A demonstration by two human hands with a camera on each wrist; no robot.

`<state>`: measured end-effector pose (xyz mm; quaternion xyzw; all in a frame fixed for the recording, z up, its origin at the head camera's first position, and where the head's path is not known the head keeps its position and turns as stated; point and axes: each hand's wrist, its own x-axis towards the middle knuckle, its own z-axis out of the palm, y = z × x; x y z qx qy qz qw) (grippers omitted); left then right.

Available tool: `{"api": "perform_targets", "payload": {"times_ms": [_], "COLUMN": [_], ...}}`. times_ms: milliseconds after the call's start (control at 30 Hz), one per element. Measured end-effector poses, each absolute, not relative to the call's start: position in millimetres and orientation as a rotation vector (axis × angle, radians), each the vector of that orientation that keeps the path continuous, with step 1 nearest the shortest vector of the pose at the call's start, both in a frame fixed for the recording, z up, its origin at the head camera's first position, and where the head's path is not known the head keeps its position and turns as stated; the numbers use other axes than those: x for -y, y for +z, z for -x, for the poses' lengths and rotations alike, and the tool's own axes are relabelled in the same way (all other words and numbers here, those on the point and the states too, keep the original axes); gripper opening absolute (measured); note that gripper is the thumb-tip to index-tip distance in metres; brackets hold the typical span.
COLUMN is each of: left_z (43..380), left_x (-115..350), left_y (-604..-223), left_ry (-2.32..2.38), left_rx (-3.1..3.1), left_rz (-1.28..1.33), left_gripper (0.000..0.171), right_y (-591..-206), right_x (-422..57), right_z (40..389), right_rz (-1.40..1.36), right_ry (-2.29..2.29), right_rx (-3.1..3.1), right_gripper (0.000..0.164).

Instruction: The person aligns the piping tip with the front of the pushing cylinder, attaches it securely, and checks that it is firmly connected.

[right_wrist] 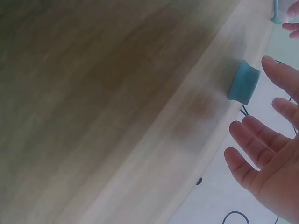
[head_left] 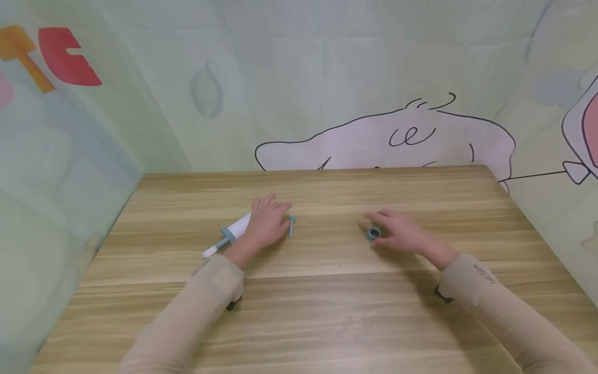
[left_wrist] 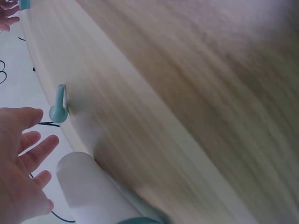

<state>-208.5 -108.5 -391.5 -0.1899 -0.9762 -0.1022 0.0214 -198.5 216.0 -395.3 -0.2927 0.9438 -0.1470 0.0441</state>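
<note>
My left hand hovers with spread fingers beside a white tube that has a blue-grey collar and a thin rod ending in a white tip. Part of the tube is hidden behind that hand in the head view. Just off the left fingertips lies a small blue-green stick with a round head. On the other side, my right hand has its thumb and fingers loosely around a short blue-green ring with a dark hole. In the right wrist view a gap shows between the ring and the fingertips.
Everything lies on a wood-grain table. Its far edge meets a pale printed curtain with cartoon line drawings. Both forearms in beige sleeves reach in over the near side, each with a dark piece under the wrist.
</note>
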Motion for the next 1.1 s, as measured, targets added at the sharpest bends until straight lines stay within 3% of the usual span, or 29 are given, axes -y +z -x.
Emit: {"api": "perform_targets", "payload": {"times_ms": [533, 1100], "left_z": [217, 218], "left_x": [99, 92], "left_y": [-401, -403], "left_ry": [-0.165, -0.137], "left_rx": [3.053, 3.027], "left_rz": [0.531, 0.471], "left_gripper": [0.022, 0.016], "right_y": [-400, -404], "right_x": [-210, -210], "right_z": [196, 197], "right_rz": [0.875, 0.940], "right_ry": [-0.460, -0.483], "right_rx": [-2.851, -2.859], "right_gripper": [0.050, 0.037]}}
